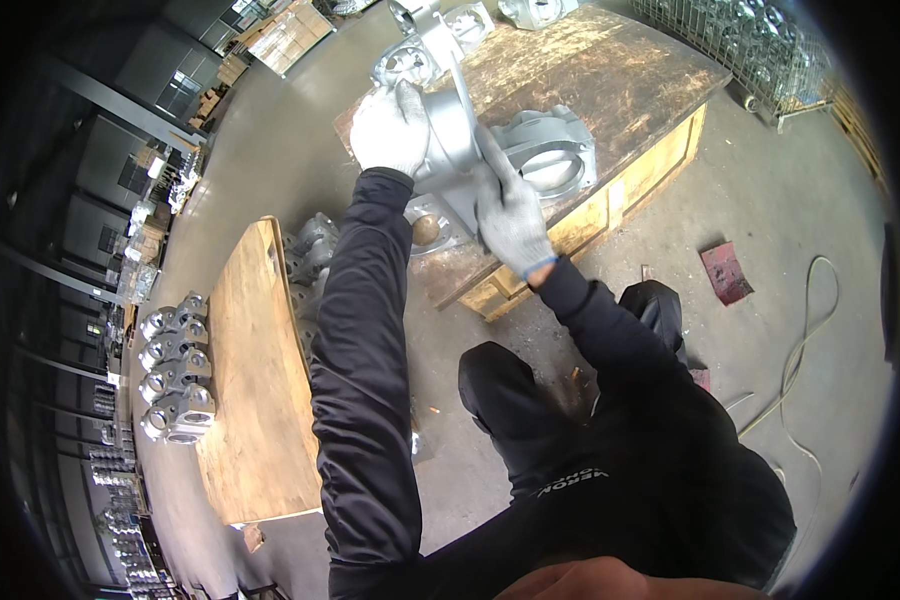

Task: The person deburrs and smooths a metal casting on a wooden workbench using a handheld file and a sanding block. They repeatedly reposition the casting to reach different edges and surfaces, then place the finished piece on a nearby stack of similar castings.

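Note:
A large grey metal casting with a round drum-like body and a long arm stands tilted over the wooden workbench. My left hand, in a white glove, grips its left side with the thumb over the edge. My right hand, in a greyish glove, is closed against its right side, one finger stretched along the edge. Part of the right fingers is hidden by the casting. Just right of that hand another casting with a wide round opening lies on the bench. A brown round thing shows below the casting.
More castings sit at the bench's far end. A wooden board stands left, with stacked castings beyond it. At the far right is a wire cage of metal parts. A hose and a red piece lie on the floor.

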`<action>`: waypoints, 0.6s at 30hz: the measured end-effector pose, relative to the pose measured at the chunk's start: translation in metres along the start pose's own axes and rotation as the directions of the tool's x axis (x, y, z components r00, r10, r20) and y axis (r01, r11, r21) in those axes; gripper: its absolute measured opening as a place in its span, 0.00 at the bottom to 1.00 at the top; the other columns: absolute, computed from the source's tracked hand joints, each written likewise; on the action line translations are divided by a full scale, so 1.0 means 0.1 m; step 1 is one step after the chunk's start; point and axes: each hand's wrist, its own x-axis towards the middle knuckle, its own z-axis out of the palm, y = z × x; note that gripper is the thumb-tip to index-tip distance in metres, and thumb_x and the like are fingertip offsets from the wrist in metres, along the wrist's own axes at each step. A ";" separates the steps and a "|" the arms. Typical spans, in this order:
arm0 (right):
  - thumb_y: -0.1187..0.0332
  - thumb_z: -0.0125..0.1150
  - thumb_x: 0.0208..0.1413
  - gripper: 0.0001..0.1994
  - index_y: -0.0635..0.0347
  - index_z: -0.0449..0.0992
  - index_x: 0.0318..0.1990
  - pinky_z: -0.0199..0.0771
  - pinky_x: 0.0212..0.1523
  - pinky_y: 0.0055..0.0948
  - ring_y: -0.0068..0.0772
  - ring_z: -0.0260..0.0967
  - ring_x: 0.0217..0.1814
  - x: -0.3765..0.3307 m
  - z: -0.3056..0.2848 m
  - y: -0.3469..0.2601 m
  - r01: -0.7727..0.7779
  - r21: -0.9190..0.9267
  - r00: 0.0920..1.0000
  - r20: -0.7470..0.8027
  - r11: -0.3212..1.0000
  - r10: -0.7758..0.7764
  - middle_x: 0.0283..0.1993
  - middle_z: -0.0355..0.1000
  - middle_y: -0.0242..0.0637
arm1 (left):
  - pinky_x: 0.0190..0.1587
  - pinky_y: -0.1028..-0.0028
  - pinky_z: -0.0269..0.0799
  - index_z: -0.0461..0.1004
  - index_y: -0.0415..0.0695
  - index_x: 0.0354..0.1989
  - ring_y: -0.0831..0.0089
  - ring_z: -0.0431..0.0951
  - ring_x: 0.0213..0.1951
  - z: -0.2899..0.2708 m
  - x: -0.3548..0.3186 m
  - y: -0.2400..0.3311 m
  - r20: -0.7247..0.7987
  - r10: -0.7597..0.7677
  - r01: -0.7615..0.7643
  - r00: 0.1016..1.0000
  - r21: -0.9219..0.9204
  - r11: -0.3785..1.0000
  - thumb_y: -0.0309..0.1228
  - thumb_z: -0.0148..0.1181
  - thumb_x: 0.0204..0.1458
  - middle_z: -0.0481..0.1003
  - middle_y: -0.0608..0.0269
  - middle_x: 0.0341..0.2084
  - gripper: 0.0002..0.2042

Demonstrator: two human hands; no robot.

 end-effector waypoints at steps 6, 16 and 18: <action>0.68 0.50 0.70 0.23 0.58 0.67 0.71 0.74 0.62 0.35 0.51 0.77 0.62 0.26 -0.11 -0.20 0.135 -0.038 0.990 0.056 0.990 -0.132 0.54 0.78 0.58 | 0.46 0.53 0.76 0.82 0.40 0.39 0.45 0.81 0.39 0.01 0.00 -0.01 -0.037 0.014 -0.016 0.999 -0.056 0.998 0.40 0.49 0.66 0.81 0.44 0.33 0.18; 0.67 0.49 0.71 0.23 0.57 0.67 0.71 0.71 0.65 0.39 0.50 0.74 0.65 0.23 -0.05 0.07 0.003 0.017 1.000 0.019 1.000 -0.003 0.60 0.76 0.58 | 0.63 0.56 0.68 0.84 0.39 0.42 0.52 0.80 0.51 -0.13 0.07 0.09 0.072 0.256 -0.266 0.964 0.314 0.912 0.39 0.49 0.64 0.83 0.51 0.43 0.18; 0.68 0.49 0.72 0.24 0.56 0.64 0.74 0.73 0.61 0.41 0.48 0.76 0.63 0.10 0.11 0.11 0.176 0.067 0.977 -0.135 0.982 -0.166 0.57 0.78 0.59 | 0.69 0.56 0.62 0.84 0.39 0.44 0.53 0.79 0.55 -0.13 0.11 0.12 -0.003 0.430 -0.405 0.903 0.334 0.851 0.38 0.50 0.64 0.83 0.52 0.47 0.18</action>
